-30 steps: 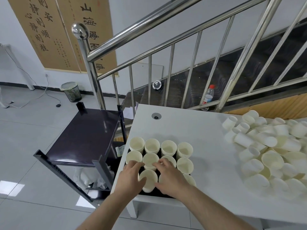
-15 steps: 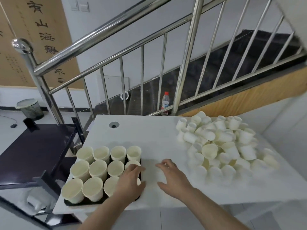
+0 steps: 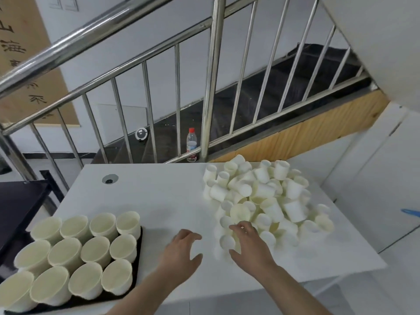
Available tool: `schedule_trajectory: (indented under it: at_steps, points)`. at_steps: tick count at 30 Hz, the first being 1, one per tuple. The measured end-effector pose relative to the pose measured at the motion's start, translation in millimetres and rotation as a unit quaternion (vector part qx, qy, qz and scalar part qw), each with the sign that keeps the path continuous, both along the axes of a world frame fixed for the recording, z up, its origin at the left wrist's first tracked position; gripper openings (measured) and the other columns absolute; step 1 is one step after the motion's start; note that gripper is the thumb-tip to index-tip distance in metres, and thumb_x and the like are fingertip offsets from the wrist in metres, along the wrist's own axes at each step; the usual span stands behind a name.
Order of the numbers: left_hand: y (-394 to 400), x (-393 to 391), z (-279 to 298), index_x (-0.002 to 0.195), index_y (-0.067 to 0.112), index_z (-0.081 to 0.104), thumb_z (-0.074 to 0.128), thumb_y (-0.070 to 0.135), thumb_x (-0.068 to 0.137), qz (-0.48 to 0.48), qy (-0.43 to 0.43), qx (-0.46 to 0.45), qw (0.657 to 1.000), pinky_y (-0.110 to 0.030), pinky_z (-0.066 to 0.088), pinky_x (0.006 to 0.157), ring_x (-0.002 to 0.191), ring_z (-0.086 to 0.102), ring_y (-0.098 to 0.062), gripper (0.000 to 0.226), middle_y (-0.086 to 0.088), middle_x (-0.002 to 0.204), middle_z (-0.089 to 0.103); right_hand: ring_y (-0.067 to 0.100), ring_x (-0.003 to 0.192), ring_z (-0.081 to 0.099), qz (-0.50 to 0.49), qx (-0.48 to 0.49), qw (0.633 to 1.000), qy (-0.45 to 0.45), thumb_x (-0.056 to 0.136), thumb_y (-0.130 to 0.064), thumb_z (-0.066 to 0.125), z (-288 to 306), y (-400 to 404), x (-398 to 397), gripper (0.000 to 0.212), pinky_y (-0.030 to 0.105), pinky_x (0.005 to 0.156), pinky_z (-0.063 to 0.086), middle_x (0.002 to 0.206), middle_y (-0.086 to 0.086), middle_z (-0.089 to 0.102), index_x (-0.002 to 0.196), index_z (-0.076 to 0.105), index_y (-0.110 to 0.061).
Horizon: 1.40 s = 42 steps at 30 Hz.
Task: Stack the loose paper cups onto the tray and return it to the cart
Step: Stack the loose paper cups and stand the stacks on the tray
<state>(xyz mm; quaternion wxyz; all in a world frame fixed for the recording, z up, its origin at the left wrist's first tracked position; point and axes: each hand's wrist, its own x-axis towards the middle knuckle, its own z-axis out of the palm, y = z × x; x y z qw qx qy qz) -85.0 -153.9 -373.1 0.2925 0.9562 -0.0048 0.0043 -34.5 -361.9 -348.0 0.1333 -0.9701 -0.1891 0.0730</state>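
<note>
Since half a second ago I see both hands have left the tray (image 3: 137, 267) of upright cups (image 3: 68, 253) at the table's left edge. My right hand (image 3: 247, 243) now reaches into the near edge of the loose cup pile (image 3: 261, 196), fingers curled, perhaps touching a cup; blur hides any grip. My left hand (image 3: 181, 253) hovers spread over bare table (image 3: 163, 196), between tray and pile.

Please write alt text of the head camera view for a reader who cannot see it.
Two bare hands reach over a white table: the right hand touches a pile of loose paper cups, the left hand hovers open beside it. At left, a black tray holds twelve upright cups.
</note>
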Motion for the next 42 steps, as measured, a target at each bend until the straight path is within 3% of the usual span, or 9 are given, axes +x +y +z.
schedule_trajectory:
  at_steps: [5,13,18,23,28,34,38,42]
  points:
    - [-10,42,-6,0.13,0.03,0.048,0.058,0.037,0.088,0.006,-0.011,-0.011,1.0,-0.021,0.042,0.094,0.115,0.049,-0.005,0.044,0.013,0.128,0.043,0.015,0.132,0.034,-0.001,-0.035,0.999,-0.008,0.091,-0.03,0.058,0,-9,35,0.065,0.026,0.085,0.049,0.149,-0.005,0.021,0.148,0.026,-0.027]
    - [-23,120,-25,0.132,0.032,0.047,0.057,0.039,0.088,0.004,0.017,-0.039,0.999,-0.022,0.044,0.091,0.115,0.049,-0.006,0.045,0.014,0.129,0.043,0.029,0.144,0.009,0.063,-0.183,0.981,-0.03,0.088,-0.018,0.059,-23,-6,109,0.08,0.039,0.113,0.028,0.156,0.008,0.007,0.152,0.013,-0.025]
    - [-17,152,-31,0.133,0.03,0.047,0.058,0.037,0.088,0.002,0.028,-0.044,0.999,-0.022,0.044,0.093,0.116,0.049,-0.007,0.047,0.012,0.13,0.043,0.031,0.143,0.014,0.087,-0.214,0.973,-0.011,0.087,-0.013,0.059,-36,-2,133,0.077,0.04,0.11,0.03,0.157,0.01,0.008,0.151,0.016,-0.021]
    - [-17,168,-31,0.133,0.029,0.046,0.06,0.036,0.087,0.006,0.031,-0.042,0.999,-0.023,0.044,0.093,0.116,0.049,-0.007,0.049,0.011,0.13,0.043,0.027,0.138,0.023,0.086,-0.156,0.984,0.01,0.086,-0.009,0.052,-38,-7,147,0.071,0.033,0.103,0.038,0.151,0.008,0.017,0.149,0.022,-0.023]
    - [-28,175,-29,0.14,0.029,0.038,0.066,0.035,0.081,-0.011,0.041,-0.058,0.997,-0.022,0.043,0.095,0.123,0.044,-0.007,0.065,0.011,0.134,0.04,0.017,0.134,0.03,0.055,-0.028,0.998,0.004,0.085,-0.03,0.057,-23,-13,159,0.07,0.028,0.096,0.044,0.146,-0.005,0.024,0.148,0.026,-0.025]
    - [-42,179,-29,0.146,0.032,0.021,0.072,0.04,0.075,-0.024,0.012,-0.089,0.996,-0.021,0.041,0.098,0.129,0.036,-0.004,0.088,0.017,0.139,0.033,0.005,0.134,0.033,-0.021,0.158,0.983,0.091,0.076,-0.047,0.067,-8,-11,173,0.087,0.028,0.106,0.04,0.148,-0.018,0.028,0.15,0.024,-0.033]
    - [-43,185,-27,0.144,0.029,0.029,0.073,0.042,0.073,-0.014,-0.033,-0.107,0.994,-0.017,0.04,0.095,0.125,0.041,-0.004,0.084,0.018,0.135,0.041,0.004,0.131,0.036,-0.004,0.184,0.974,0.131,0.071,-0.05,0.069,-7,-5,177,0.09,0.031,0.106,0.04,0.146,-0.017,0.034,0.148,0.024,-0.036]
    - [-33,186,-25,0.145,0.028,0.028,0.073,0.036,0.072,0.009,-0.034,-0.113,0.993,-0.016,0.04,0.095,0.127,0.041,-0.003,0.086,0.018,0.138,0.04,-0.002,0.129,0.035,0.022,0.205,0.967,0.149,0.075,-0.043,0.072,-10,12,181,0.089,0.018,0.101,0.039,0.143,-0.019,0.036,0.15,0.025,-0.033]
